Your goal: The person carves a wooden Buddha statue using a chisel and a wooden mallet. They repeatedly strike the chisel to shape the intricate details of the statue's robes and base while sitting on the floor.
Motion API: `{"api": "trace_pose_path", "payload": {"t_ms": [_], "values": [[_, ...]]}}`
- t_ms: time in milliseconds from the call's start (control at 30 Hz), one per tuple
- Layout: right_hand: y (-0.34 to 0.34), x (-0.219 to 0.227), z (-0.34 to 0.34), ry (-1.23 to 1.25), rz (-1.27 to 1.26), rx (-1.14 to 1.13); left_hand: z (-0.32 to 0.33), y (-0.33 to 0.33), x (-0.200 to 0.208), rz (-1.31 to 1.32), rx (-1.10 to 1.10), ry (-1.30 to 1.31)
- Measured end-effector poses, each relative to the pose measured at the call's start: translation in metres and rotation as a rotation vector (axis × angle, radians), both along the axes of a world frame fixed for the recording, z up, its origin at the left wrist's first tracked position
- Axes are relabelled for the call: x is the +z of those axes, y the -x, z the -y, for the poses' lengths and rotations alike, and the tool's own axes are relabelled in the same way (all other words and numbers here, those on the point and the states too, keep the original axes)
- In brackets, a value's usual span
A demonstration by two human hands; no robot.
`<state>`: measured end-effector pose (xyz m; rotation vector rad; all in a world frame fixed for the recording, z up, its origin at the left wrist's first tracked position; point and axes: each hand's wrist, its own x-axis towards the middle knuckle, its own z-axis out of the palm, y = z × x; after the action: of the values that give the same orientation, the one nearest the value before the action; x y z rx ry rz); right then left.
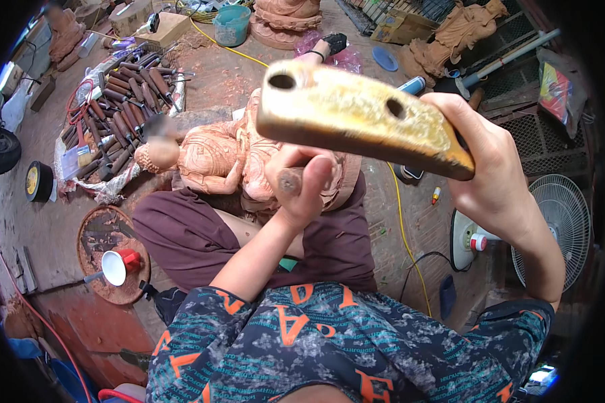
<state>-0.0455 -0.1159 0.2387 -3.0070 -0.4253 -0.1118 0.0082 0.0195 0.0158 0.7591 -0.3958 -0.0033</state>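
My right hand (491,158) is raised and closed around one end of a thick, worn yellow-brown wooden mallet (356,111) with dark holes in its face. Below it, my left hand (306,191) wraps around a carving chisel (290,180); only the round butt of its wooden handle shows. The chisel's blade is hidden behind the hand. A carved reddish wooden statue (212,158) lies on its back by my lap, its head toward the left. My left fist is over the statue's lower part, with the mallet above, covering some of the carving.
Many wood-handled chisels (124,111) lie on a cloth at the left. Nearby are a roll of black tape (39,183) and a round tray (87,238) with shavings and a red-white cup (117,267). A white fan (551,228) stands right; a yellow cord (403,228) crosses the floor.
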Motion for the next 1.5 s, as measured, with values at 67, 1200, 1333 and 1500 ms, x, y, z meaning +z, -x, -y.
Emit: {"api": "trace_pose_path", "payload": {"t_ms": [67,1200,1333,1500], "values": [[0.000,0.001,-0.005,-0.111,-0.023,-0.031,-0.002,-0.003,-0.010,0.018,-0.020,0.038],[-0.002,-0.016,-0.017,-0.182,-0.020,0.145,0.001,-0.004,-0.011,0.453,0.228,-0.738],[-0.003,-0.014,-0.018,-0.212,-0.018,0.155,0.002,-0.009,-0.004,0.447,0.186,-0.793],[-0.004,-0.014,-0.018,-0.149,0.085,0.182,0.000,-0.013,0.007,0.441,0.122,-0.911]]}}
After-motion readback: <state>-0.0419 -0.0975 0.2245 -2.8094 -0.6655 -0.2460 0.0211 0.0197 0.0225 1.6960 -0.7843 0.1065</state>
